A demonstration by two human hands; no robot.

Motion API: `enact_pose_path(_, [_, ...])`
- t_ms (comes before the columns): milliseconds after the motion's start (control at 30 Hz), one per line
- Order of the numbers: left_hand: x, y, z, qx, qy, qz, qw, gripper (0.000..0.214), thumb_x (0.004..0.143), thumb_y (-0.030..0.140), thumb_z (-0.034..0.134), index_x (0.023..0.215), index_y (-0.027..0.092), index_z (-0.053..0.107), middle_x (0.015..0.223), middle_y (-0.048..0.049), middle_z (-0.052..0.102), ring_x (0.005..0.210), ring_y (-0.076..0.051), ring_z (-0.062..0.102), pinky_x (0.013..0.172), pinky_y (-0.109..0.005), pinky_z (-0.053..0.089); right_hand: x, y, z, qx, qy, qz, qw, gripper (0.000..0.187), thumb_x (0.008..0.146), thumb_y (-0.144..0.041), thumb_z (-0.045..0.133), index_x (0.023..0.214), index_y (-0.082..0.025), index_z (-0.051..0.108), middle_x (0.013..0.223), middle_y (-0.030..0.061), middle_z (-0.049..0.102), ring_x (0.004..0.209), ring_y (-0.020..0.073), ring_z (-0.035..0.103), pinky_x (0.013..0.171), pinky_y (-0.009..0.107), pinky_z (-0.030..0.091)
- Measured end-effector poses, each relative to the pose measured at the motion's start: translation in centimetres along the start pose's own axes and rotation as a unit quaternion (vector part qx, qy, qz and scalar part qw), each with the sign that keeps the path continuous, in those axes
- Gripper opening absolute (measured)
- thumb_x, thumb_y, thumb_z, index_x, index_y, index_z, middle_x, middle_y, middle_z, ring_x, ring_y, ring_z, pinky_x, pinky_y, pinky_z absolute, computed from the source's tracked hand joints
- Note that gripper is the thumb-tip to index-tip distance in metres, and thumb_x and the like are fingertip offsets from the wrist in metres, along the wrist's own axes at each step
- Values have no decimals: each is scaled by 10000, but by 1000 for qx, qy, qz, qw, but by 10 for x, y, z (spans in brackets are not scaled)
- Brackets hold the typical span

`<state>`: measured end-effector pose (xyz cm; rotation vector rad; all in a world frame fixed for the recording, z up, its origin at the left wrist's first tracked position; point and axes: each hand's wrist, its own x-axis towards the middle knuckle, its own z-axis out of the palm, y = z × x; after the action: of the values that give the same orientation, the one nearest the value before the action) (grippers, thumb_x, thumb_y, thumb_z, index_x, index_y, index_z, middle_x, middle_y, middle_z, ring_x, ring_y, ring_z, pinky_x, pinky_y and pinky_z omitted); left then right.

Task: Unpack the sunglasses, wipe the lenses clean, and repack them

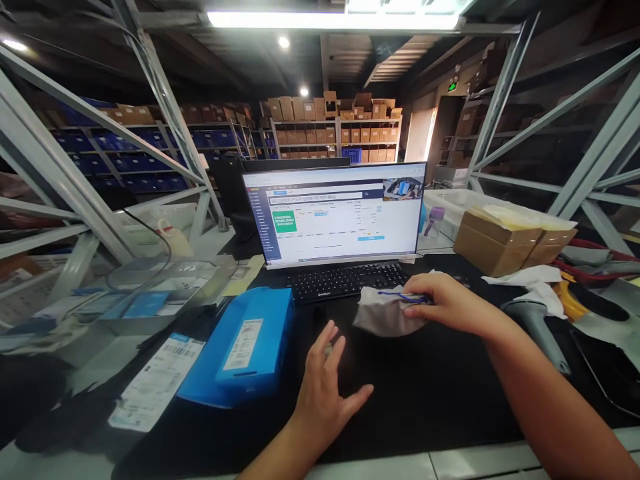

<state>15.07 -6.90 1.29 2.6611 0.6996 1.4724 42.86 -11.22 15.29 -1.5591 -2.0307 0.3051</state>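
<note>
My right hand [440, 300] grips a small grey pouch [383, 313] with a blue drawstring by its right end, just in front of the keyboard [345, 281]. Fingers spread, my left hand [325, 380] hovers over the black desk mat [410, 393] with nothing in it. To its left lies a blue box [270, 347] with a white label [243, 345] on its top. A printed paper sheet [157, 380] rests left of the box. What the pouch contains is hidden.
A lit monitor [335, 220] stands behind the keyboard. On the right are cardboard boxes [495, 243], a grey handheld scanner [537, 330], a tape dispenser [575, 303] and a dark phone-like slab [610, 367]. A clear plastic bin [175, 273] sits at left, between metal rack posts.
</note>
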Motion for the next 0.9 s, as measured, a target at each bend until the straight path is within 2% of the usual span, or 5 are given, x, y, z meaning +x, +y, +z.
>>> enact_pose_path(133, [4,-5,-5,31,62,-30,997,984,746,350,807,1499,160,202,1504,-260,332,1415,-383,359,1083,-598,419,18,-52,35,101,58,-95,989,236,761,-300,803,964,-213,720,949,42,707,866,195,646,758,294,496])
enact_pose_path(300, [7,-19,-11,-18,66,-112,991,557,813,332,722,1299,201,483,1260,-131,596,1159,-287,608,957,-461,541,24,-78,76,274,96,-116,950,545,653,-326,888,1133,-258,639,1188,70,649,947,204,656,781,311,559])
enact_pose_path(467, [7,-29,-10,-42,93,-169,980,434,808,268,683,1216,200,553,1184,-106,612,1110,-280,618,924,-438,549,25,-68,74,233,87,-171,953,342,776,-365,801,1086,-257,703,1302,112,611,1201,258,590,973,405,524])
enact_pose_path(700, [10,-27,-10,-88,73,-167,979,334,768,235,693,1090,209,607,1114,-83,615,1020,-256,635,880,-406,550,24,-59,75,191,91,-169,963,246,720,-175,830,881,-232,653,1080,58,671,985,198,650,814,320,559])
enact_pose_path(900, [15,-25,-21,-143,94,-80,982,831,770,643,670,1402,210,348,1437,-195,388,1335,-365,435,1078,-589,397,18,-57,63,126,103,-186,969,201,749,-34,708,719,-212,619,997,41,657,892,172,644,777,291,526])
